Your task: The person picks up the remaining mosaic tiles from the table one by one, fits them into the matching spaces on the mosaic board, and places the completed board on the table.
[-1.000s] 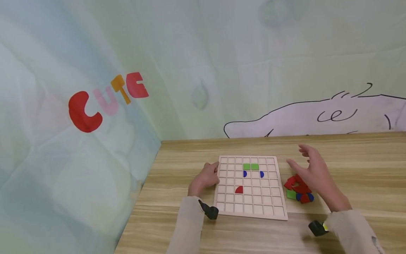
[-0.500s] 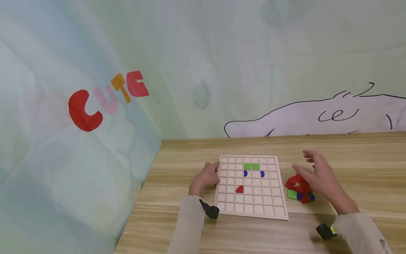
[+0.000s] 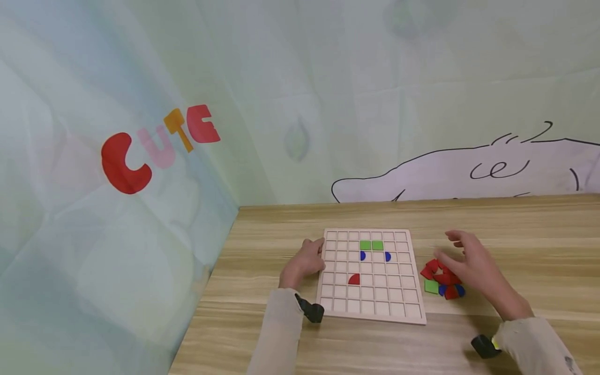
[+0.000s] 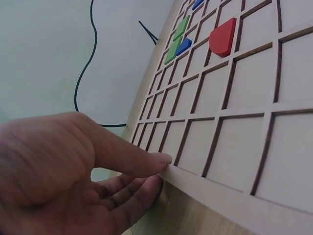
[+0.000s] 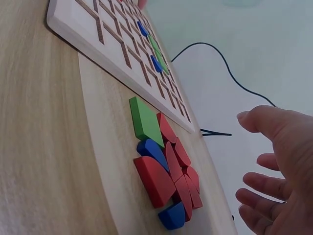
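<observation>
A pale wooden grid board (image 3: 372,310) lies on the table. Two green squares (image 3: 371,245) sit side by side in its upper cells, with two blue half-rounds (image 3: 387,257) one row below and a red quarter-round (image 3: 354,279) lower left. My left hand (image 3: 307,262) pinches the board's left edge, thumb (image 4: 151,164) on the rim and fingers curled against its side. To the right of the board lies a pile of red pieces (image 5: 155,181), a green square (image 5: 145,120) and blue pieces (image 5: 171,215). My right hand (image 3: 475,265) hovers over this pile, fingers spread and holding nothing.
The wood-grain table (image 3: 276,224) runs back to a printed cloth backdrop (image 3: 281,104). Another cloth wall (image 3: 70,234) with coloured letters stands along the left side. Black cameras (image 3: 485,346) are worn on both wrists.
My right hand has shifted right and a little nearer to me, then lowered slightly over the pile. The left hand and the pieces on the board stay in place.
</observation>
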{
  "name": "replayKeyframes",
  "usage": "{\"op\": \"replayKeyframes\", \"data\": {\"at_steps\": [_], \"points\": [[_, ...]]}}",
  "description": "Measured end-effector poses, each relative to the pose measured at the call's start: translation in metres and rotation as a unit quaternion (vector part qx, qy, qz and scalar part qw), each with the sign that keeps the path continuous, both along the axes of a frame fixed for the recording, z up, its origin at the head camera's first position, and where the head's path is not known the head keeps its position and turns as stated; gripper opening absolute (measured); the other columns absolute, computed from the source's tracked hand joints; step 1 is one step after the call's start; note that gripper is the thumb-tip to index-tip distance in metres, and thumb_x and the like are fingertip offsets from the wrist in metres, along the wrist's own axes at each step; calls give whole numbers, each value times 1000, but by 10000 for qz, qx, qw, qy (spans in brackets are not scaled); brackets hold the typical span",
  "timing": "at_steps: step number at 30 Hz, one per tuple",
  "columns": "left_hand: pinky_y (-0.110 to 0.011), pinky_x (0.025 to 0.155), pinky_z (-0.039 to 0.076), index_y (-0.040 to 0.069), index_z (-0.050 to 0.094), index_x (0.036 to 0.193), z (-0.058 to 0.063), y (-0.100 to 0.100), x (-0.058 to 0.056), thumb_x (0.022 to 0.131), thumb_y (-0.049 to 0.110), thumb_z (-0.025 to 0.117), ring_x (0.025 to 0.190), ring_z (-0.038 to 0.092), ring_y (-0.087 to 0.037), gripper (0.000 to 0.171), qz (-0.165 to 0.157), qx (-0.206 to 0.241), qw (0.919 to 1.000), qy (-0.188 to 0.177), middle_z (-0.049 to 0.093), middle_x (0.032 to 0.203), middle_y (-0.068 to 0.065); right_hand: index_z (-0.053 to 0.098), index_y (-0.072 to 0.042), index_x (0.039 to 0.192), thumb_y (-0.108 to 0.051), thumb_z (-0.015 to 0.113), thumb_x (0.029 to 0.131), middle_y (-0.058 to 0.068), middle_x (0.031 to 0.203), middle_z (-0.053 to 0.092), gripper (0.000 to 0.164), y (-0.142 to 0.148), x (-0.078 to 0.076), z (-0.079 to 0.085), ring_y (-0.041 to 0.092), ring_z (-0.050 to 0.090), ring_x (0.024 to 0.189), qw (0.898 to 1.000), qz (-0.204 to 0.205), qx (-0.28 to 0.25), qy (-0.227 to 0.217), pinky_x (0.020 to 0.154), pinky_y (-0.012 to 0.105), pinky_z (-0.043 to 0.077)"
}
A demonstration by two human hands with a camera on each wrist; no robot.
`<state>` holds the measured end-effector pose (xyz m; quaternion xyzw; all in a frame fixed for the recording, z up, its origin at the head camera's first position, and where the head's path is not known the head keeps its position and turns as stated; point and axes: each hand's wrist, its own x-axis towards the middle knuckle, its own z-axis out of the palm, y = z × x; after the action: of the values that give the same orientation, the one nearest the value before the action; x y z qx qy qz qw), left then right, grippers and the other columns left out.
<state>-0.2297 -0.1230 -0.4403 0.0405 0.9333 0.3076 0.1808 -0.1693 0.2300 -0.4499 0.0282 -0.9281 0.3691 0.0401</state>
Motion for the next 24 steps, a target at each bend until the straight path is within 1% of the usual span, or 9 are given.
{"op": "replayKeyframes", "data": {"at_steps": [5, 10, 12, 16, 19, 24], "points": [[-32, 71, 36, 9, 32, 150, 1, 0, 1, 80, -5, 55, 91, 45, -26, 75, -19, -17, 10000, 13, 40, 123, -17, 37, 9, 136, -35, 63, 90, 33, 134, 40, 69, 3, 0, -2, 48, 40, 117, 9998, 96, 52, -153, 93, 62, 39], [-32, 72, 36, 9, 31, 150, 1, 0, 1, 80, -5, 55, 91, 45, -26, 75, -22, -16, 10000, -10, 39, 123, -17, 40, 9, 133, -32, 67, 88, 33, 130, 43, 67, 6, 0, -6, 48, 44, 114, 9991, 178, 260, -267, 91, 61, 41], [-33, 72, 36, 8, 31, 150, 2, 0, 1, 80, -6, 55, 91, 44, -27, 75, -31, -21, 10000, -12, 39, 123, -17, 42, 9, 132, -29, 69, 87, 32, 129, 44, 64, 7, 0, -8, 48, 45, 113, 9988, 209, 356, -265, 91, 60, 41], [-32, 71, 36, 8, 31, 150, 2, 1, 1, 80, -5, 55, 90, 44, -26, 75, -55, -77, 10000, -7, 39, 123, -17, 48, 6, 128, -23, 70, 84, 32, 128, 44, 57, 8, 0, -11, 48, 42, 114, 9981, 256, 506, -236, 92, 63, 39], [-32, 70, 36, 9, 31, 150, 1, 1, 0, 80, -5, 55, 90, 45, -26, 75, -48, -90, 9999, -4, 40, 122, -16, 53, 4, 124, -22, 71, 83, 33, 128, 43, 51, 9, -1, -12, 50, 39, 115, 9975, 286, 608, -224, 92, 65, 36], [-32, 69, 37, 8, 32, 150, 2, 0, 1, 80, -5, 56, 89, 45, -25, 75, -30, -63, 10000, 6, 40, 122, -17, 59, 1, 117, -22, 72, 82, 33, 125, 45, 44, 10, -2, -15, 50, 40, 112, 9963, 359, 751, -214, 90, 66, 37]]}}
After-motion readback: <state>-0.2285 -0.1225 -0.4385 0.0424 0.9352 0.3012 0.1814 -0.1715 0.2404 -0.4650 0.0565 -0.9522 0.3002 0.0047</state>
